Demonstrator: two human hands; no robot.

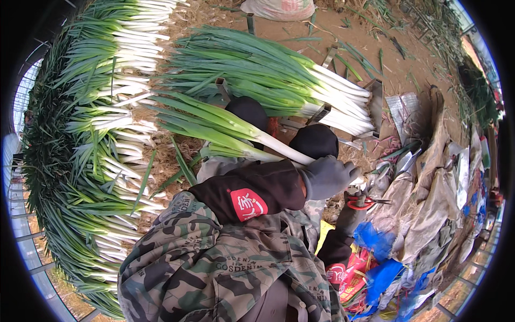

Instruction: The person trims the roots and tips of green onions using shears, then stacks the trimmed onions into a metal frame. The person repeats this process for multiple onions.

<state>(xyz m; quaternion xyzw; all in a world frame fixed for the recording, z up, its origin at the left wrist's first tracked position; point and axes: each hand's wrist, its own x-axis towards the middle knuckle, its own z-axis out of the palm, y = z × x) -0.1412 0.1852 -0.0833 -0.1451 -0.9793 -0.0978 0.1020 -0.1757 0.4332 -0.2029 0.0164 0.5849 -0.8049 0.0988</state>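
Note:
My left hand (330,176), in a grey glove, is closed around the white ends of a few large green onions (283,147). Their green leaves stretch away to the left across my lap and shoes. Just below it, my gloved right hand (354,209) grips small scissors with red handles (361,203), the blades pointing right. Beyond my black shoes (314,141), a thick bundle of green onions (273,76) lies in a metal frame (376,106) with upright posts. The white root ends of that bundle face the frame's end plate.
A long row of green onions (120,149) lines the ground on the left, roots towards me. Crumpled sacks and plastic sheeting (422,205) are heaped at the right, with blue plastic (376,239) near my right arm. A filled white sack (279,9) stands at the top.

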